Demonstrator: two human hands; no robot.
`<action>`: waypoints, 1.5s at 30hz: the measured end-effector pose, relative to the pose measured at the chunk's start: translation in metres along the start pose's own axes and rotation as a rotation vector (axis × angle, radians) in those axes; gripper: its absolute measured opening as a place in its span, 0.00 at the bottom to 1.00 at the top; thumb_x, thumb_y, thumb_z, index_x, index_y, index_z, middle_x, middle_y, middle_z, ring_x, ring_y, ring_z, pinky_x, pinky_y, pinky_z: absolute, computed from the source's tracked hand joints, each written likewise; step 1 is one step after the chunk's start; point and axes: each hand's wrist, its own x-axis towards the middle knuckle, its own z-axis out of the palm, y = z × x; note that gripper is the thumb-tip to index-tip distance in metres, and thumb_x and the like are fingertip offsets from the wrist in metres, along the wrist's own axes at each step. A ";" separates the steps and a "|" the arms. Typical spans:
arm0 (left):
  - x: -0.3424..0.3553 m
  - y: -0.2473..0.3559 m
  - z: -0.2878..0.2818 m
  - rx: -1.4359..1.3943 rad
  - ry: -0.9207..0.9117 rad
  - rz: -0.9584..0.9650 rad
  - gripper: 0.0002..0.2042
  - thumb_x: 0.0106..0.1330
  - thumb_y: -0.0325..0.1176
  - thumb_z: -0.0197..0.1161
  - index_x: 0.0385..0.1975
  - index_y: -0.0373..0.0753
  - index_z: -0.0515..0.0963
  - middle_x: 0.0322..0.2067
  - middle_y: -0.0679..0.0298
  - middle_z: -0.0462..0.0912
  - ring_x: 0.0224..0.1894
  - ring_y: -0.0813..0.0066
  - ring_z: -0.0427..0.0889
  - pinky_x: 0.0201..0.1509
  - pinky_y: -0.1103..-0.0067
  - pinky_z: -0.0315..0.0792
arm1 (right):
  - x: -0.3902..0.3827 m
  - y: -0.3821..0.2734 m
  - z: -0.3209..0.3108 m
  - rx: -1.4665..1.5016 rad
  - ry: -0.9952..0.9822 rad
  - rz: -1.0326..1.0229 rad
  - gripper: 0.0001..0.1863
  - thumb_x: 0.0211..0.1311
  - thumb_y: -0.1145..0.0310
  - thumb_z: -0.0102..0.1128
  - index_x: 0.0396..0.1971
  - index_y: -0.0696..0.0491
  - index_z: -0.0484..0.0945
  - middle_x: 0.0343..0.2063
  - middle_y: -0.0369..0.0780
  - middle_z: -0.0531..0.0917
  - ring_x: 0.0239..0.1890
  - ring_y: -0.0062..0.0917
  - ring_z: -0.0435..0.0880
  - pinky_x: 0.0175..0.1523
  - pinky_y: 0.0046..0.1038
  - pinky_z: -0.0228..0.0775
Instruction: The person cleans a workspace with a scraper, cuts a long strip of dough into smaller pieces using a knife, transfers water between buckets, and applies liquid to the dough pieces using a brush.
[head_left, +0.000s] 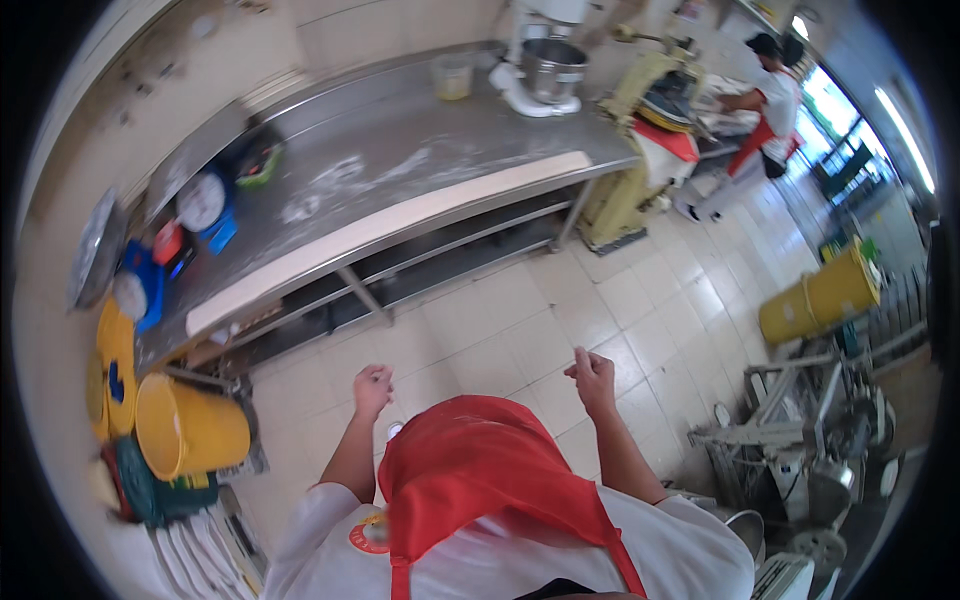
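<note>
My left hand (372,386) is raised in front of my red apron (480,470), its fingers curled in loosely with nothing in them. My right hand (592,376) is held up at the same height, fingers bunched together, also with nothing in it. Both hands hover over the tiled floor (560,320), apart from the long steel worktable (400,190) ahead, whose top is dusted with flour.
A stand mixer (545,65) and a plastic tub (452,76) stand at the table's far end. Scales (203,203) sit at its left. Yellow buckets (185,425) are stacked at my left, a yellow bin (820,297) at right. Another person (765,100) works at a yellow machine (640,130).
</note>
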 end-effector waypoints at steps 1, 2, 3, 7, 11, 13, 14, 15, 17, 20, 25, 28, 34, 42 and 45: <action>0.009 0.034 0.047 -0.050 -0.087 0.070 0.15 0.71 0.40 0.66 0.44 0.33 0.81 0.29 0.58 0.84 0.27 0.73 0.83 0.33 0.76 0.80 | 0.007 -0.006 -0.015 0.002 -0.015 -0.072 0.18 0.74 0.61 0.59 0.36 0.63 0.81 0.29 0.43 0.86 0.31 0.24 0.86 0.40 0.26 0.78; 0.020 0.071 0.098 -0.140 -0.224 0.146 0.17 0.73 0.43 0.63 0.47 0.33 0.80 0.33 0.59 0.85 0.34 0.73 0.85 0.44 0.74 0.81 | 0.016 -0.016 -0.024 0.001 -0.030 -0.144 0.17 0.74 0.61 0.59 0.40 0.63 0.81 0.37 0.45 0.87 0.35 0.24 0.87 0.43 0.26 0.79; 0.027 0.105 0.149 -0.267 -0.367 0.120 0.22 0.77 0.48 0.57 0.56 0.34 0.77 0.47 0.57 0.85 0.48 0.71 0.85 0.57 0.71 0.78 | 0.021 -0.043 -0.029 0.035 -0.014 -0.292 0.16 0.73 0.62 0.59 0.47 0.62 0.79 0.45 0.46 0.85 0.44 0.27 0.86 0.48 0.27 0.78; -0.014 0.239 0.317 -0.788 -1.138 -0.143 0.37 0.79 0.63 0.36 0.73 0.36 0.60 0.68 0.53 0.69 0.72 0.58 0.66 0.76 0.63 0.59 | 0.065 -0.099 -0.037 -0.076 0.113 -0.710 0.26 0.73 0.60 0.56 0.66 0.55 0.70 0.67 0.48 0.72 0.68 0.40 0.73 0.70 0.37 0.65; -0.034 0.365 0.419 -0.880 -1.214 -0.650 0.40 0.77 0.66 0.38 0.75 0.37 0.55 0.68 0.49 0.69 0.71 0.55 0.68 0.76 0.60 0.59 | 0.182 -0.014 -0.087 -0.331 0.278 -0.559 0.33 0.72 0.53 0.56 0.70 0.56 0.66 0.70 0.49 0.69 0.71 0.48 0.67 0.77 0.42 0.50; 0.008 0.389 0.446 -0.904 -1.355 -0.487 0.37 0.78 0.61 0.44 0.74 0.38 0.55 0.67 0.48 0.71 0.70 0.56 0.70 0.73 0.62 0.63 | 0.224 0.081 -0.157 -0.520 0.227 -0.113 0.35 0.72 0.51 0.56 0.71 0.55 0.65 0.68 0.50 0.72 0.71 0.44 0.68 0.77 0.39 0.51; 0.022 0.414 0.475 -0.912 -1.487 -0.409 0.35 0.78 0.59 0.47 0.74 0.38 0.56 0.66 0.48 0.72 0.69 0.56 0.71 0.72 0.63 0.65 | 0.220 0.180 -0.226 -0.586 0.108 0.129 0.34 0.69 0.50 0.58 0.68 0.54 0.70 0.62 0.51 0.79 0.66 0.43 0.75 0.71 0.39 0.63; 0.063 0.423 0.474 -0.781 -1.280 -0.102 0.32 0.77 0.56 0.50 0.71 0.38 0.59 0.62 0.49 0.75 0.64 0.59 0.75 0.69 0.66 0.69 | 0.205 0.192 -0.241 -0.543 -0.152 0.473 0.31 0.66 0.49 0.61 0.62 0.54 0.78 0.55 0.50 0.84 0.57 0.41 0.83 0.59 0.39 0.76; 0.065 0.466 0.547 -0.649 -1.155 0.376 0.27 0.77 0.50 0.57 0.66 0.38 0.65 0.54 0.52 0.81 0.55 0.64 0.83 0.61 0.73 0.76 | 0.035 0.331 -0.395 -0.694 0.361 0.840 0.19 0.61 0.57 0.65 0.48 0.52 0.86 0.46 0.48 0.88 0.44 0.37 0.89 0.50 0.37 0.79; 0.188 0.501 0.532 -0.279 -0.751 0.200 0.20 0.75 0.45 0.62 0.59 0.39 0.74 0.43 0.57 0.86 0.36 0.77 0.84 0.42 0.86 0.74 | 0.045 0.257 -0.337 -0.247 0.674 0.916 0.08 0.52 0.70 0.71 0.31 0.57 0.87 0.26 0.44 0.88 0.30 0.30 0.89 0.37 0.38 0.80; 0.256 0.524 0.615 -0.111 -1.210 0.214 0.26 0.76 0.57 0.54 0.60 0.41 0.77 0.47 0.62 0.85 0.41 0.81 0.79 0.44 0.84 0.67 | -0.018 0.247 -0.296 -0.269 0.963 1.072 0.16 0.48 0.64 0.76 0.32 0.61 0.87 0.23 0.46 0.88 0.28 0.37 0.88 0.39 0.37 0.80; 0.237 0.536 0.670 -0.128 -1.346 0.312 0.32 0.74 0.64 0.51 0.63 0.42 0.75 0.54 0.67 0.82 0.51 0.79 0.77 0.55 0.76 0.68 | 0.020 0.245 -0.254 -0.292 0.877 1.027 0.20 0.48 0.62 0.75 0.38 0.61 0.87 0.31 0.48 0.89 0.34 0.37 0.90 0.44 0.36 0.81; 0.231 0.579 0.771 0.199 -1.264 0.329 0.24 0.73 0.45 0.65 0.61 0.36 0.77 0.53 0.62 0.84 0.56 0.74 0.78 0.64 0.76 0.69 | 0.143 0.273 -0.304 -0.250 0.729 0.841 0.24 0.50 0.62 0.75 0.45 0.62 0.85 0.35 0.48 0.90 0.36 0.37 0.90 0.44 0.36 0.82; 0.233 0.643 0.893 0.269 -0.938 0.357 0.18 0.72 0.40 0.66 0.53 0.33 0.81 0.44 0.64 0.85 0.46 0.77 0.81 0.54 0.78 0.74 | 0.340 0.335 -0.508 -0.198 0.693 0.755 0.25 0.52 0.56 0.73 0.44 0.59 0.87 0.42 0.50 0.89 0.46 0.41 0.89 0.55 0.37 0.79; 0.233 0.676 0.940 0.277 -0.863 0.378 0.16 0.72 0.38 0.66 0.51 0.34 0.81 0.42 0.65 0.85 0.44 0.79 0.81 0.53 0.79 0.74 | 0.449 0.297 -0.600 -0.093 0.763 0.568 0.23 0.56 0.59 0.70 0.46 0.61 0.86 0.43 0.52 0.89 0.46 0.39 0.89 0.53 0.36 0.79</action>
